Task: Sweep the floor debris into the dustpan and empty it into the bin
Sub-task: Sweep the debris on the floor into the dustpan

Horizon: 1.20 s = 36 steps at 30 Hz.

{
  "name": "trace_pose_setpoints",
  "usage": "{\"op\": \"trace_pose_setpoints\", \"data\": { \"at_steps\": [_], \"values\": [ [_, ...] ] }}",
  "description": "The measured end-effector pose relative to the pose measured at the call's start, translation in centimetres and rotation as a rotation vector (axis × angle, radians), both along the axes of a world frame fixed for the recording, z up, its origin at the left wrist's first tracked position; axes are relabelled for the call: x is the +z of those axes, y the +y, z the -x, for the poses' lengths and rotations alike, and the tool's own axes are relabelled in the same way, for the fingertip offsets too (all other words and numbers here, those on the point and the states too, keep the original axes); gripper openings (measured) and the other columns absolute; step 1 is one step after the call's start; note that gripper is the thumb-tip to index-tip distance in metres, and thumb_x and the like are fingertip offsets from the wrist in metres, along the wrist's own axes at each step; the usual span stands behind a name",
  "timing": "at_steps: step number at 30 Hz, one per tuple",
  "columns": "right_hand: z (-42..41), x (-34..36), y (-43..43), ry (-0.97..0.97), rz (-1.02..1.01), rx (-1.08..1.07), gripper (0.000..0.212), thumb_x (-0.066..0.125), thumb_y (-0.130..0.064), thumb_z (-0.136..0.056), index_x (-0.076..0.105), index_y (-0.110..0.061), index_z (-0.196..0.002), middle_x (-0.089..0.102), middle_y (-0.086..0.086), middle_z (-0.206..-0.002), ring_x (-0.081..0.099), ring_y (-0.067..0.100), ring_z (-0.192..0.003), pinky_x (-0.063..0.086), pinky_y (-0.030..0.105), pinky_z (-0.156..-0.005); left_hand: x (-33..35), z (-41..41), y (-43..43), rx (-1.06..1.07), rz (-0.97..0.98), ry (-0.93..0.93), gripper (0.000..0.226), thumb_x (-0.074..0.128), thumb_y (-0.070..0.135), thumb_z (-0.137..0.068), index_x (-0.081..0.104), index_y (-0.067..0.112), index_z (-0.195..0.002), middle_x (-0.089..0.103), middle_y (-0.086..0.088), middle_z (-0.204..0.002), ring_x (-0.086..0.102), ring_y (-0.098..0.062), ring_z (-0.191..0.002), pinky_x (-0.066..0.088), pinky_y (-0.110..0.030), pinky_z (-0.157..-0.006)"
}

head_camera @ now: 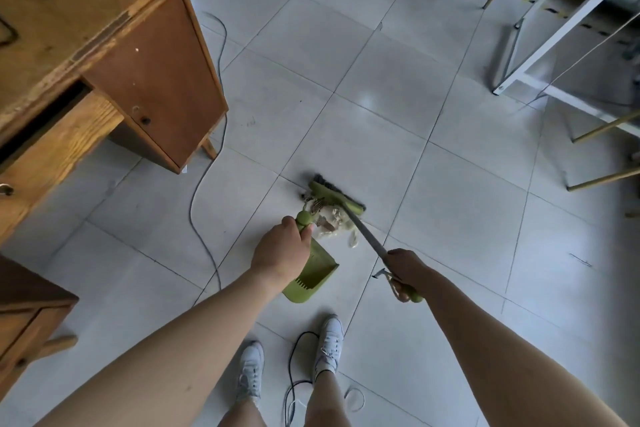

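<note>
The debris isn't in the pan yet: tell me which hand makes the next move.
Right. The right hand grips the broom, whose head lies just beyond the debris; the left hand only holds the dustpan by its handle.

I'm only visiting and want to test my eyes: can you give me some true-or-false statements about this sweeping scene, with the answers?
1. The left hand grips the handle of the green dustpan. True.
2. The right hand holds nothing. False: it grips the broom handle.
3. The debris pile lies on the floor tiles next to the broom head. True.
4. The debris is already inside the dustpan. False: the pan looks empty, and the pile is on the tiles.
5. The person is barefoot. False: they wear white shoes.
</note>
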State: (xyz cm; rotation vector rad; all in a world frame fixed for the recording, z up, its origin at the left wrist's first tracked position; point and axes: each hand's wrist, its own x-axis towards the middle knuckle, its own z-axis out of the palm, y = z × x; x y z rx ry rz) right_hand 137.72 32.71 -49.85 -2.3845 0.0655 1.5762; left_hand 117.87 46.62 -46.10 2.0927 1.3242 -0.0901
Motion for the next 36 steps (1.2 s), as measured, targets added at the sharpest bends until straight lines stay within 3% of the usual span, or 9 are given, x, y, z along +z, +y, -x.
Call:
{"op": "trace_pose_setpoints", "data": {
  "at_steps": [5,10,12,16,18,20,26,30,36],
  "values": [
    [3.1,0.8,-0.5,-0.072,-0.033,-0.186,0.023,0.029,-0.020,-0.094,0.048,-0.007,-0.091,0.042,0.008,-0.055,0.036,0.015,-0.034,0.033,0.022,-0.043,-0.6,3.3,-0.4,0.001,-0.029,-0.054,0.033,0.038,0.041,-0.100,0.046,0.010,-0.092,0.067,-0.017,-0.093,0.063,-0.034,-0.085,0.036,-0.031,-0.060],
    [6.4,0.5,1.4,-0.082,-0.044,-0.396,0.026,0.028,-0.010,-0.097,0.044,-0.003,-0.078,0.046,0.009,-0.041,0.043,0.019,-0.033,0.035,0.019,-0.037,-1.1,6.5,-0.8,0.004,-0.020,-0.091,0.042,0.037,0.042,-0.100,0.050,0.004,-0.111,0.068,-0.016,-0.095,0.064,-0.032,-0.087,0.038,-0.030,-0.061],
    [7.8,-0.6,2.1,-0.050,-0.039,-0.543,0.035,0.028,-0.013,-0.101,0.046,0.001,-0.074,0.044,0.009,-0.046,0.040,0.018,-0.035,0.038,0.024,-0.036,-1.4,7.5,-0.7,0.004,-0.022,-0.082,0.041,0.038,0.042,-0.100,0.050,0.003,-0.106,0.068,-0.017,-0.094,0.064,-0.034,-0.087,0.039,-0.031,-0.061],
    [11.6,-2.1,4.0,0.090,-0.073,-0.791,0.028,0.027,-0.016,-0.104,0.048,0.002,-0.099,0.040,0.009,-0.062,0.032,0.017,-0.046,0.054,0.038,-0.068,-1.7,8.9,-0.5,-0.012,-0.037,-0.060,0.035,0.040,0.044,-0.099,0.041,0.011,-0.087,0.068,-0.016,-0.086,0.065,-0.033,-0.079,0.037,-0.029,-0.054],
    [12.8,-2.4,5.4,0.118,-0.127,-0.798,0.026,0.028,-0.020,-0.103,0.043,-0.003,-0.114,0.045,0.011,-0.076,0.035,0.015,-0.048,0.043,0.029,-0.050,-2.0,9.2,-0.2,-0.037,-0.049,-0.061,0.035,0.040,0.045,-0.099,0.038,0.013,-0.084,0.068,-0.015,-0.082,0.065,-0.032,-0.074,0.034,-0.029,-0.051],
    [13.5,-2.6,7.1,0.118,-0.174,-0.761,0.029,0.028,-0.028,-0.102,0.041,-0.011,-0.121,0.040,0.008,-0.079,0.037,0.013,-0.048,0.038,0.024,-0.048,-2.2,9.2,0.1,-0.041,-0.050,-0.070,0.035,0.039,0.045,-0.099,0.037,0.013,-0.084,0.068,-0.015,-0.082,0.065,-0.032,-0.075,0.034,-0.028,-0.051],
    [13.6,-1.4,11.7,0.254,-0.268,-0.820,0.027,0.027,-0.021,-0.101,0.040,-0.010,-0.081,0.037,0.003,-0.056,0.034,0.012,-0.045,0.029,0.016,-0.038,-2.7,9.5,1.2,-0.009,-0.062,-0.087,0.033,0.041,0.043,-0.099,0.036,0.014,-0.084,0.069,-0.019,-0.087,0.065,-0.037,-0.080,0.034,-0.030,-0.056],
    [13.2,0.3,13.0,0.307,-0.341,-0.910,0.024,0.024,-0.011,-0.098,0.041,-0.008,-0.081,0.036,0.003,-0.033,0.034,0.014,-0.039,0.030,0.013,-0.035,-2.9,9.5,1.8,-0.012,-0.065,-0.076,0.032,0.041,0.042,-0.099,0.036,0.014,-0.084,0.069,-0.018,-0.087,0.065,-0.035,-0.080,0.034,-0.029,-0.055],
    [10.9,3.3,11.2,0.287,-0.367,-0.960,0.023,0.022,-0.008,-0.098,0.045,-0.006,-0.097,0.036,0.001,-0.040,0.034,0.012,-0.022,0.033,0.013,-0.035,-1.8,9.4,3.2,0.008,-0.061,-0.045,0.037,0.040,0.042,-0.099,0.047,0.006,-0.094,0.068,-0.019,-0.092,0.065,-0.036,-0.084,0.038,-0.032,-0.059]
  ]
}}
